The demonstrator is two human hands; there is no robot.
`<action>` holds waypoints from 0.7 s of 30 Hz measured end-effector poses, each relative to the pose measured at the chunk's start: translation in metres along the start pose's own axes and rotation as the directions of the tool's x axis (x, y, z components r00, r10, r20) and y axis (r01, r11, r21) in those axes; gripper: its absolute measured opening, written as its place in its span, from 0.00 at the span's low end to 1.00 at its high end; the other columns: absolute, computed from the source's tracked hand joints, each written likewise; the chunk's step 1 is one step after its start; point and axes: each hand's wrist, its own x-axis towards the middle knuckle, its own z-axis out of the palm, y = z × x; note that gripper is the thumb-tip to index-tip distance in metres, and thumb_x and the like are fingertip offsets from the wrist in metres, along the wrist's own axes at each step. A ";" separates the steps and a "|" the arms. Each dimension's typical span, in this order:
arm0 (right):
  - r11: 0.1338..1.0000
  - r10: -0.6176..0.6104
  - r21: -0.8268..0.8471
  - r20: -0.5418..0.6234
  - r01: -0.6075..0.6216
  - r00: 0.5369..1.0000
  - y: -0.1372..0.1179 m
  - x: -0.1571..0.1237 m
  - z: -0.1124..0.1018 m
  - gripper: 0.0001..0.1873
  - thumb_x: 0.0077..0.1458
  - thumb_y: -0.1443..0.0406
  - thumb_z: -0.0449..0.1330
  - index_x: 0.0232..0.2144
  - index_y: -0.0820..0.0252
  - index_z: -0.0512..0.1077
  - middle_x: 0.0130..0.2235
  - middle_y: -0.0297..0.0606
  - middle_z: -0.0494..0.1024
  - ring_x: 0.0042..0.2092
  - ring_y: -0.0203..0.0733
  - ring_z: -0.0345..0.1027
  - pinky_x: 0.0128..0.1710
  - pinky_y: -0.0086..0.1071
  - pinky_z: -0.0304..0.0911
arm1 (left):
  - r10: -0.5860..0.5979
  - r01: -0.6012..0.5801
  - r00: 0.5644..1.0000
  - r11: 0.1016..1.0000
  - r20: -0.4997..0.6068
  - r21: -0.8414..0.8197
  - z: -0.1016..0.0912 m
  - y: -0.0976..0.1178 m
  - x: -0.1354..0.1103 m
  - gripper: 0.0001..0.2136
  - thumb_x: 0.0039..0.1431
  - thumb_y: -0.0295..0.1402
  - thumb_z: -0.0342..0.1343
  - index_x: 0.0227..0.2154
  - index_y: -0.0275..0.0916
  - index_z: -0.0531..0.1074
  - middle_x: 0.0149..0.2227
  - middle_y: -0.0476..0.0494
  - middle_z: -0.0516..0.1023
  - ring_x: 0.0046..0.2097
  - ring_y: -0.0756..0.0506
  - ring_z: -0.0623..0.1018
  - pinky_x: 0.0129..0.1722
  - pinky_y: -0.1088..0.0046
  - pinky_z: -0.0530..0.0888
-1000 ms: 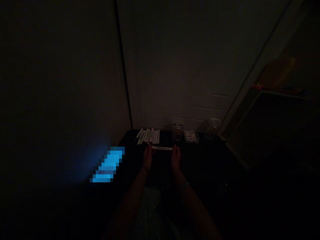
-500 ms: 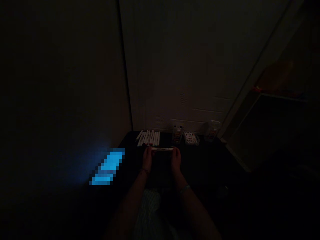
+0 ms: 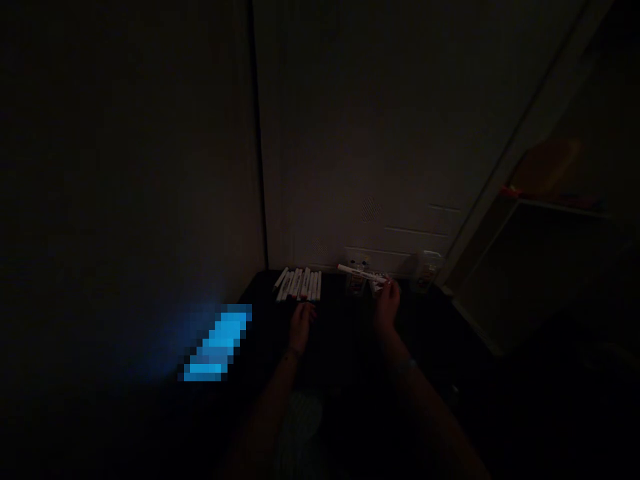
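Note:
A white marker (image 3: 357,272) with a reddish left end is held by its right end in my right hand (image 3: 387,303), which is closed on it. It slants across a clear container (image 3: 356,285) and a small box of markers (image 3: 379,283), partly covering both. My left hand (image 3: 301,325) is empty, its fingers loosely apart, just in front of a row of white markers (image 3: 299,285) lying side by side on the dark table (image 3: 340,347). Whether the left fingertips touch the row is too dim to tell.
Another clear container (image 3: 429,270) stands at the table's back right. A bright, pixelated blue screen (image 3: 220,343) is on the left. Behind the table rises a pale wall (image 3: 325,167), and a shelf (image 3: 560,207) is at the right. The room is very dark.
The marker, earlier held level between both hands, has moved right and up in my right hand and now tilts. My left hand has let go of it and sits lower.

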 end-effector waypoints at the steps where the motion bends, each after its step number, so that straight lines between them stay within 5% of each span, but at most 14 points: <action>1: 0.998 -0.058 -0.029 -0.036 0.057 0.998 -0.014 0.021 -0.004 0.23 0.52 0.52 0.43 0.40 0.63 0.63 0.34 0.38 0.68 0.30 0.34 0.60 0.30 0.27 0.57 | 0.005 -0.005 1.000 1.000 0.014 0.022 0.001 0.001 -0.001 0.14 0.51 0.43 0.47 0.27 0.37 0.68 0.22 0.50 0.66 0.24 0.53 0.64 0.26 0.78 0.61; 4: 0.949 -0.276 -0.166 -0.025 0.268 0.961 -0.054 0.079 -0.010 0.23 0.53 0.52 0.42 0.40 0.64 0.64 0.36 0.40 0.69 0.35 0.35 0.62 0.33 0.28 0.57 | 0.003 -0.008 0.999 0.996 0.052 0.089 0.004 0.003 -0.004 0.13 0.50 0.43 0.47 0.24 0.38 0.68 0.20 0.51 0.65 0.23 0.52 0.64 0.25 0.77 0.60; 9: 0.770 -0.449 -0.366 0.269 0.522 0.852 -0.080 0.130 -0.002 0.22 0.54 0.53 0.43 0.38 0.64 0.66 0.36 0.43 0.71 0.34 0.37 0.62 0.35 0.31 0.56 | 0.005 -0.011 0.999 0.993 0.051 0.116 0.006 0.004 -0.005 0.13 0.49 0.43 0.47 0.23 0.39 0.68 0.19 0.51 0.65 0.23 0.51 0.64 0.25 0.77 0.59; 21: 0.499 -0.409 -0.523 0.561 0.691 0.720 -0.077 0.130 0.038 0.19 0.55 0.56 0.45 0.39 0.60 0.69 0.37 0.42 0.73 0.36 0.39 0.64 0.36 0.31 0.54 | 0.034 -0.051 0.995 0.984 0.098 0.169 0.003 0.005 -0.006 0.13 0.50 0.42 0.46 0.24 0.39 0.68 0.20 0.50 0.65 0.24 0.51 0.64 0.25 0.77 0.60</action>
